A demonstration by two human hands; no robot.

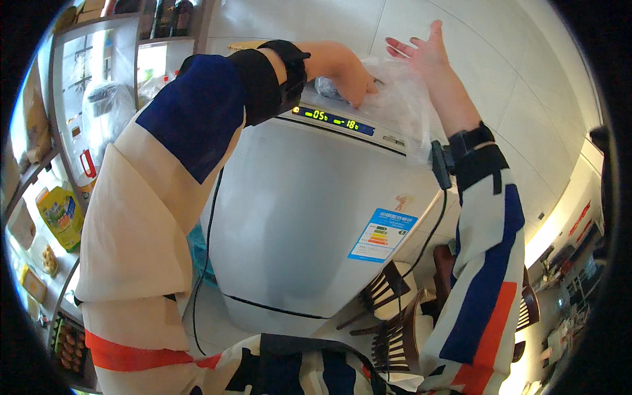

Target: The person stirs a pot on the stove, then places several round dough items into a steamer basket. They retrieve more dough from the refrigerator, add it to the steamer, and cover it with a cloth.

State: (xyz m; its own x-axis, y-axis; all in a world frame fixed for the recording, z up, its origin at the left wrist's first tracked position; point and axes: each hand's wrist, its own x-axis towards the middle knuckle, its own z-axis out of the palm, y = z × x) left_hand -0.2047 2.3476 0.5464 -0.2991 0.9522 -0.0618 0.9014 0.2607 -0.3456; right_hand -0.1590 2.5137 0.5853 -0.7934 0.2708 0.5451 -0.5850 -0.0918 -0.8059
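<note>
A tall light-grey refrigerator [276,217] stands before me, with a lit display strip [333,121] along the upper edge of its door. On its top lies a crumpled clear plastic bag [400,103]. My left hand [353,76] is bent down over the top, its fingers at the near side of the bag; whether they grip the film cannot be seen. Beside it is another bundle in clear plastic [328,88]. My right hand [424,52] is raised at the bag's far right side, fingers spread, with film touching or just behind its palm.
Shelves [136,29] at the left hold bottles, a yellow-green pouch [60,217] and a tray of eggs [69,345]. Wooden chairs [400,340] stand at the lower right. Black cables [210,237] hang from both wrist straps. A blue label [382,234] with writing is on the door.
</note>
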